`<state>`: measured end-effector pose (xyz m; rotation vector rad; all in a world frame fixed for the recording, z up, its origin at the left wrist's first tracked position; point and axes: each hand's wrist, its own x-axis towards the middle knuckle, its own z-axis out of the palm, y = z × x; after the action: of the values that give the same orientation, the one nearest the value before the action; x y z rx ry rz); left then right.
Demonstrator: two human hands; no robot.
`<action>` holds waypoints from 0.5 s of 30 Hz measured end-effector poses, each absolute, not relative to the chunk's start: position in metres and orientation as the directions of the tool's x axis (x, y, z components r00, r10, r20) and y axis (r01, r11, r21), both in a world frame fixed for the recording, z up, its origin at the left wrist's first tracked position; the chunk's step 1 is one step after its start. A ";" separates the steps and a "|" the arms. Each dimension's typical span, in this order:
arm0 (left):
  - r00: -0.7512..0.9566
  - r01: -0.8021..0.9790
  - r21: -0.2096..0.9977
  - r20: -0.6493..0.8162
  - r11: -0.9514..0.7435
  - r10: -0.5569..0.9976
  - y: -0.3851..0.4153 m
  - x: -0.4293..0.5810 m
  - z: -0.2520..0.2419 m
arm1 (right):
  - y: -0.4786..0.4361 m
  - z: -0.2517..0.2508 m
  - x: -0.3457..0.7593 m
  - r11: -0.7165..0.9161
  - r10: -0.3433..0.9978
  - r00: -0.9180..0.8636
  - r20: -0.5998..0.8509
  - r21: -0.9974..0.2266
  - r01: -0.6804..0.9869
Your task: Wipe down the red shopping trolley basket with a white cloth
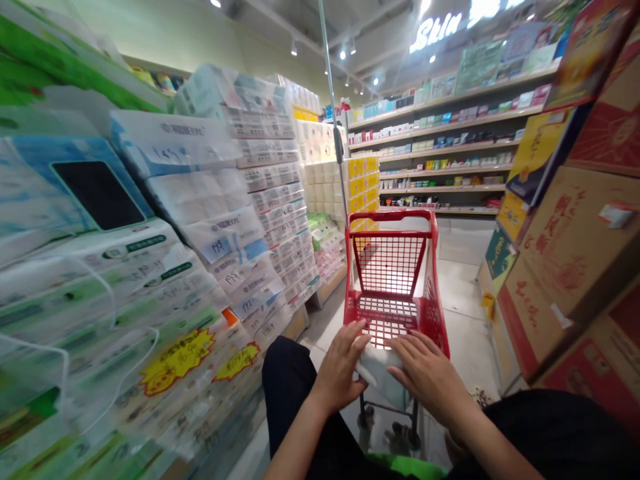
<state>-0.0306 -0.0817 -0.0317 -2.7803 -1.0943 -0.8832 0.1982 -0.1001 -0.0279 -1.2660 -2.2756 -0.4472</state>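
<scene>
Between my two hands, over my lap, is a soft-looking pale white bundle (pixel 391 377), perhaps a folded cloth or a wrapped pack; its kind is unclear. My left hand (pixel 343 365) grips its left side, with the thumb low and the fingers curled over the top. On the other side my right hand (pixel 427 373) lies over its upper right part, fingers bent onto it. Just beyond stands a red plastic shopping cart (pixel 393 300) with a grid basket. The underside of the bundle and some fingertips are hidden.
Stacked tissue packs (pixel 200 220) rise close on the left, with a dark flat screen-like panel (pixel 99 195) and a thin white cable (pixel 114 300). Cardboard boxes (pixel 565 240) line the right. Shelves of small goods (pixel 445 143) stand behind the cart. A metal pole (pixel 329 67) rises beside it.
</scene>
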 end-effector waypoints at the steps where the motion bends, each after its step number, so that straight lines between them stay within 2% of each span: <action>1: 0.607 0.632 0.173 0.495 -0.755 0.622 -0.087 -0.032 -0.025 | -0.104 -0.027 0.211 0.499 0.698 -0.418 0.582 0.024 0.866; 6: 0.670 0.596 0.145 0.452 -0.790 0.589 -0.103 -0.012 -0.007 | -0.115 -0.029 0.238 0.438 0.762 -0.323 0.561 -0.079 0.896; 9: 0.618 0.669 0.111 0.468 -0.735 0.632 -0.095 0.022 -0.018 | -0.115 -0.031 0.228 0.437 0.771 -0.294 0.565 -0.133 0.890; 12: 0.609 0.718 0.017 0.469 -0.696 0.640 -0.083 0.054 -0.037 | -0.111 -0.033 0.225 0.448 0.759 -0.284 0.585 -0.154 0.881; 15: 0.644 0.688 -0.052 0.504 -0.724 0.576 -0.074 0.067 -0.048 | -0.106 -0.037 0.234 0.458 0.745 -0.289 0.601 -0.147 0.876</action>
<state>0.0672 -0.0745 -0.0481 -2.6257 -1.0275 -0.6816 0.2340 -0.1063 -0.0368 -1.3458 -2.1020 -0.2799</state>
